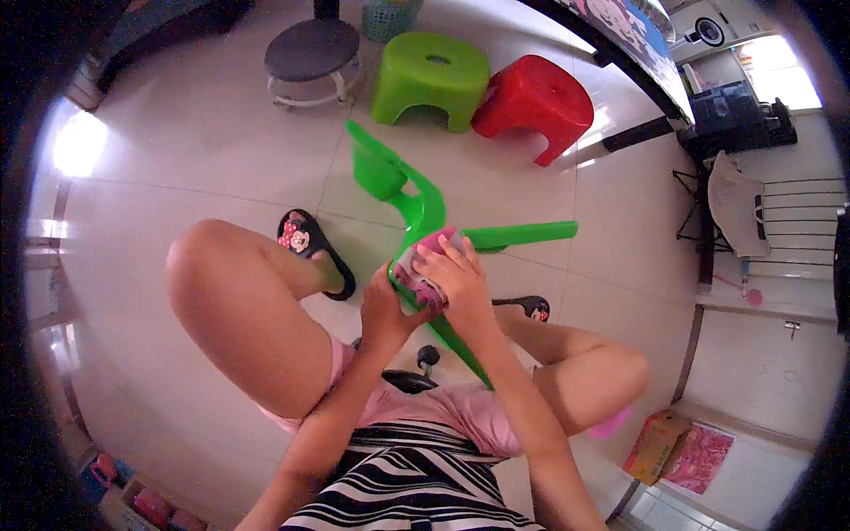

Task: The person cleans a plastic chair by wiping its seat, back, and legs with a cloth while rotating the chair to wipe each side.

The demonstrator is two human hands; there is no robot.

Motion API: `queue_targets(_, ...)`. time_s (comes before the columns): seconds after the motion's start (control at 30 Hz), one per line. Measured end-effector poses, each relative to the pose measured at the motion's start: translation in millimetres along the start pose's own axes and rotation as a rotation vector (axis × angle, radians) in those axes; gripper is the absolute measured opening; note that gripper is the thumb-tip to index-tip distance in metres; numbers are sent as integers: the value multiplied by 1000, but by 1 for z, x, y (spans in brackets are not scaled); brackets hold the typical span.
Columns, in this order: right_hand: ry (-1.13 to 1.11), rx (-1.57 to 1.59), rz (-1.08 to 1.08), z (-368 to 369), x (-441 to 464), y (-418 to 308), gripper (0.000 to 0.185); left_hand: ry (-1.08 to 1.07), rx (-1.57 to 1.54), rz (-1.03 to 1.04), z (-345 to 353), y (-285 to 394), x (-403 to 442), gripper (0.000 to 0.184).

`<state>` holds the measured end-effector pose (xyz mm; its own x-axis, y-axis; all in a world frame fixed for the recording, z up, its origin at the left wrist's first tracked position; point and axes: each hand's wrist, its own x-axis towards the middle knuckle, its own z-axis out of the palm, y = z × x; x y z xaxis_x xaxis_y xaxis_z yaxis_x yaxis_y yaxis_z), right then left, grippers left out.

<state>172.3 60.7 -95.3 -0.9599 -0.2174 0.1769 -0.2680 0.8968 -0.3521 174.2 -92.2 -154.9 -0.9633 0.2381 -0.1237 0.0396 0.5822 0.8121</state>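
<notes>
Head view: the cloth (425, 290) is held between both hands, against the middle of the green frame (425, 208), ahead of the lap and above the floor (221, 168). Its long axis is set roughly fore and aft, with the near end by the left thumb and the far end under the right fingers. The near left side of the cloth is grasped by the left hand (383, 311), low down where the frame is met; whether the frame is gripped too cannot be told. The cloth is covered from above and from the right by the right hand (458, 281), its fingers bent over the far part and pressed onto it. Neither hand is nearer, since the cloth is touched by both.

From the cloth, one bar of the frame is pointed out to the right, past the right fingertips. Another is run back toward the lap, partly hidden by the right forearm. The broad end is turned forward and left, toward the green stool (412, 75), which is placed beside the red stool (531, 88), well apart from the hands.
</notes>
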Motion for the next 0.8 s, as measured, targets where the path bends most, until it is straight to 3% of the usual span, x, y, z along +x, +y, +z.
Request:
queue_targets(0.23,56,-1,150,-14,0,24,41,-14,-13,32,-3,2,1,105)
queue_targets(0.5,303,-171,440,-44,-34,110,47,40,29,34,0,2,-3,106)
queue_targets(0.6,408,-170,445,-50,-46,135,47,28,36,39,-2,3,-3,105)
queue_targets(0.8,319,-195,517,-53,-58,167,62,23,48,43,-4,6,-1,107)
